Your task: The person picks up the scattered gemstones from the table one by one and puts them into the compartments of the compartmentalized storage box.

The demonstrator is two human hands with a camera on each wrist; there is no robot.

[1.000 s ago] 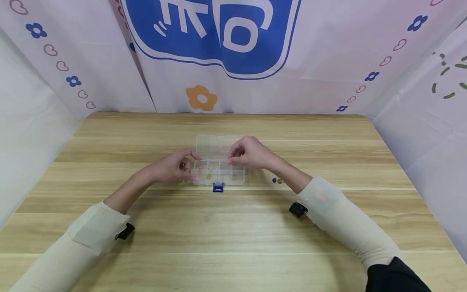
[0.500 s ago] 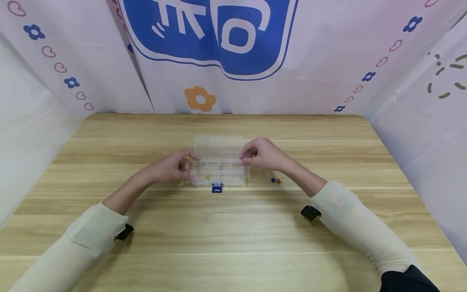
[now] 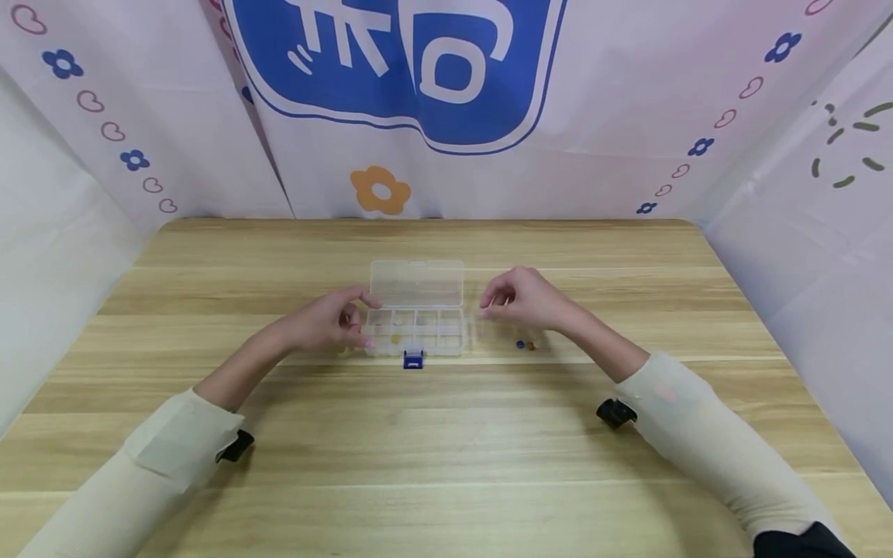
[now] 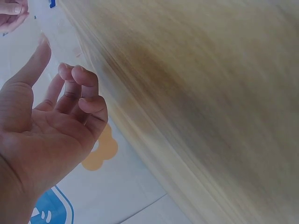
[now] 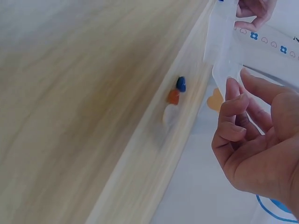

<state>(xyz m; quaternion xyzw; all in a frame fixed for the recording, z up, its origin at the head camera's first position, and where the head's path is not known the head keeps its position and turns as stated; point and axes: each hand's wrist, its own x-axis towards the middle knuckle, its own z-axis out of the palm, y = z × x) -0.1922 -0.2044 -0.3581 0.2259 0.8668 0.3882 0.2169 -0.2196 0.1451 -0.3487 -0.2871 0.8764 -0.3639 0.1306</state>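
A clear plastic compartment box (image 3: 449, 332) lies on the table with its lid (image 3: 418, 284) folded back and a blue latch (image 3: 413, 359) at its front. My left hand (image 3: 326, 319) holds the box's left end, index finger at the back corner and thumb at the front one. A small yellow piece (image 3: 395, 339) sits in a front left compartment; other contents are too faint to tell. My right hand (image 3: 523, 298) is in the air right of the box, fingers loosely bent, nothing visible between them. Below it lie a blue bead (image 5: 181, 84), an orange bead (image 5: 173, 97) and a whitish translucent piece (image 5: 170, 115).
The wooden table (image 3: 446, 449) extends around the box on every side. A white printed cloth (image 3: 600, 178) hangs along its back edge. Black wrist cameras are strapped under both sleeves (image 3: 670, 403).
My right hand has moved right, away from over the box's right compartments, to above the loose beads' side. My left hand stays at the box's left end.
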